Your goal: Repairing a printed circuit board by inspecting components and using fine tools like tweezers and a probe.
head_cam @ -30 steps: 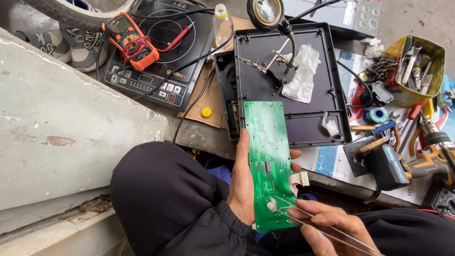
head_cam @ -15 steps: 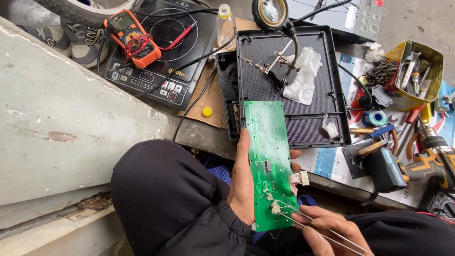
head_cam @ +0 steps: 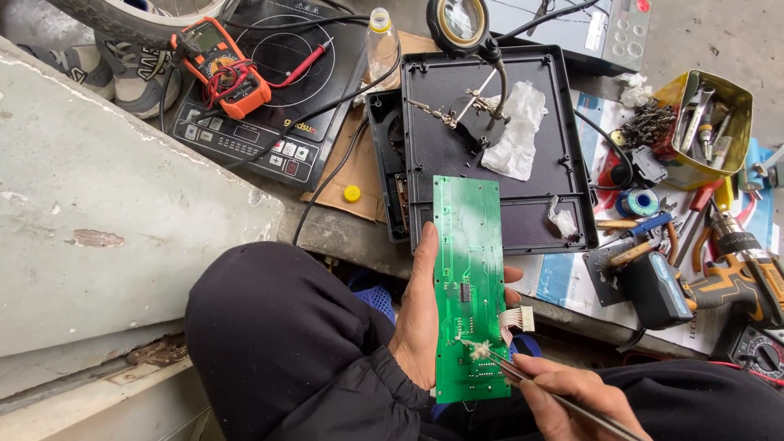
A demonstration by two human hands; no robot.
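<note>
tweezers (head_cam: 563, 398) shifted down-right | right hand (head_cam: 572, 400) (gripping) | left hand (head_cam: 418, 314) holds board (head_cam: 467, 269)

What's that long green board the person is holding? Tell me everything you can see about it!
The green circuit board is a long, flat rectangle, held upright and lengthwise above the person's lap. Its shiny green face shows thin lighter lines, a small black chip near the middle and rows of tiny solder dots. The left hand grips its left edge, fingertips peeking out on the right. A white ribbon connector hangs off its right side. The right hand presses tweezers with a whitish wad against its lower part.
</note>
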